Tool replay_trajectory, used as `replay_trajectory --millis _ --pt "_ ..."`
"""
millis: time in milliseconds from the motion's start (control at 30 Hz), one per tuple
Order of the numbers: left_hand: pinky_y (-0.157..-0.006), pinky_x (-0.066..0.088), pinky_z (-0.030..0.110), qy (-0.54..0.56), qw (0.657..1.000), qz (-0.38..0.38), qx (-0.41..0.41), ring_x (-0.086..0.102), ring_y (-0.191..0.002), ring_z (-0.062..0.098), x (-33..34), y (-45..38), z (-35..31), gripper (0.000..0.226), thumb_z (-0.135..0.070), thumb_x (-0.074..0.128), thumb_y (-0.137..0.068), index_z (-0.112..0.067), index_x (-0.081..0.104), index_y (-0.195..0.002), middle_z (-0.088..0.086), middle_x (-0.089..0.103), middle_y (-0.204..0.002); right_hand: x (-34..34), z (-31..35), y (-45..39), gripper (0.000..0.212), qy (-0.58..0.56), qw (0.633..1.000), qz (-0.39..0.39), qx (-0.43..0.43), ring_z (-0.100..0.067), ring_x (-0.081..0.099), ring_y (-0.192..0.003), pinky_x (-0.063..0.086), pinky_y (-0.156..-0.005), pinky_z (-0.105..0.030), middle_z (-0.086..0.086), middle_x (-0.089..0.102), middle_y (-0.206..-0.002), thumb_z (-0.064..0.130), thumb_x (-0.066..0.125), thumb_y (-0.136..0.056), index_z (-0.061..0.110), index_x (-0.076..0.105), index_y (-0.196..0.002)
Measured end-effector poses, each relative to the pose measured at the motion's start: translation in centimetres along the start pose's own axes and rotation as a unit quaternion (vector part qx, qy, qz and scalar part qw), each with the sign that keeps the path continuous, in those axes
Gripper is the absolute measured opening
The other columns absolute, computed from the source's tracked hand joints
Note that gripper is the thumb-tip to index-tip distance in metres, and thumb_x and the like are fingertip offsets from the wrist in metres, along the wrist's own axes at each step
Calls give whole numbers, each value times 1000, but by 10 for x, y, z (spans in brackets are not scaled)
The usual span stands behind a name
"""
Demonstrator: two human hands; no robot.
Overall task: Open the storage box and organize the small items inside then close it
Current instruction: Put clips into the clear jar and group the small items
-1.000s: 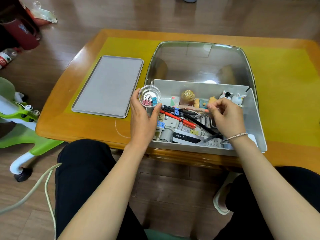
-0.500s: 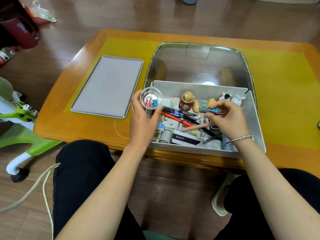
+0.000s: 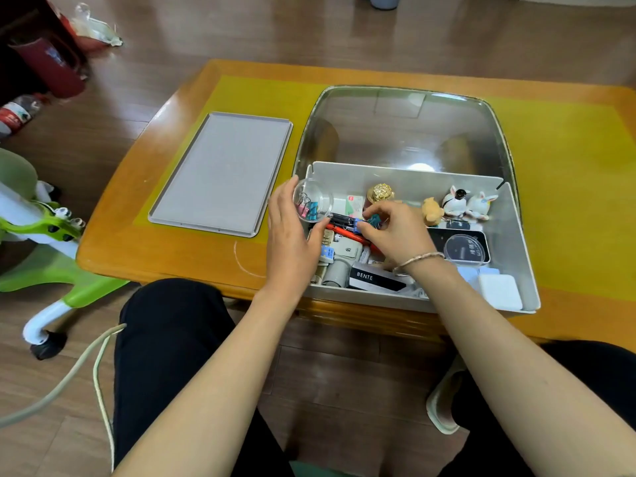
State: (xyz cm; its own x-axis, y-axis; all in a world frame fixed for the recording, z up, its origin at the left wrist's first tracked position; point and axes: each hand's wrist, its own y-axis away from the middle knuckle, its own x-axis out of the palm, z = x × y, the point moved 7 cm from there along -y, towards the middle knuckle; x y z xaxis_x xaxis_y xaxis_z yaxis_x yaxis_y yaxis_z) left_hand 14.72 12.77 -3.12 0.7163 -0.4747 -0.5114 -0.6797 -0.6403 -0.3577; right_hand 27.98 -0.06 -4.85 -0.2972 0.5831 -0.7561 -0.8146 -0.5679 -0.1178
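Observation:
The grey storage box (image 3: 516, 242) stands open on the table, full of small items. My left hand (image 3: 292, 242) holds a small clear cup (image 3: 315, 201) with pink and blue binder clips over the box's left end. My right hand (image 3: 395, 232) is inside the box and pinches a teal binder clip (image 3: 373, 220) just right of the cup. Under the hands lie pens (image 3: 344, 232), a black "BENTE" case (image 3: 375, 278) and grey plugs. A gold-capped jar (image 3: 380, 192), a bear figure (image 3: 432, 210) and two rabbit figures (image 3: 468, 203) stand along the back wall.
The grey lid (image 3: 223, 173) lies flat on the table to the left of the box. A clear domed cover (image 3: 406, 129) stands behind the box. A black case with a round clear lid (image 3: 461, 247) and white blocks (image 3: 499, 290) fill the box's right side. My knees are under the table edge.
My right hand let go of the pen it held, moved left across the box and picked up a teal binder clip beside the cup. The left hand keeps holding the cup.

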Motion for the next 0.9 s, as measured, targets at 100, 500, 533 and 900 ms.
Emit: replay_trajectory --millis 100,500,533,900 --pt "-108 42 35 -13 1000 1 12 35 -136 17 0 0 -1 70 -9 70 -86 -12 31 -144 6 33 -146 11 4 -6 20 44 999 -2 0 -16 57 -86 43 -74 -23 -4 70 -99 17 56 -87 18 70 -101" --pt "-98 33 3 -14 1000 4 10 39 -128 10 1 -1 3 69 -16 76 -81 -15 38 -139 3 40 -137 23 10 -8 20 141 989 46 -25 -26 58 -98 46 -78 -31 -8 69 -98 25 63 -87 13 69 -102" --pt "-101 36 9 -14 1000 8 7 39 -127 11 1 -1 3 69 -19 76 -81 -16 38 -139 3 41 -137 18 11 -6 20 125 991 32 -32 -25 58 -99 46 -80 -32 -8 69 -100 25 64 -87 12 70 -102" --pt "-89 36 37 -259 963 71 32 43 -114 20 13 2 -14 86 -80 35 -75 -18 47 -134 2 60 -121 -48 -4 33 17 -72 991 -112 -31 -16 55 -90 42 -86 -26 10 62 -89 13 57 -91 12 71 -100"
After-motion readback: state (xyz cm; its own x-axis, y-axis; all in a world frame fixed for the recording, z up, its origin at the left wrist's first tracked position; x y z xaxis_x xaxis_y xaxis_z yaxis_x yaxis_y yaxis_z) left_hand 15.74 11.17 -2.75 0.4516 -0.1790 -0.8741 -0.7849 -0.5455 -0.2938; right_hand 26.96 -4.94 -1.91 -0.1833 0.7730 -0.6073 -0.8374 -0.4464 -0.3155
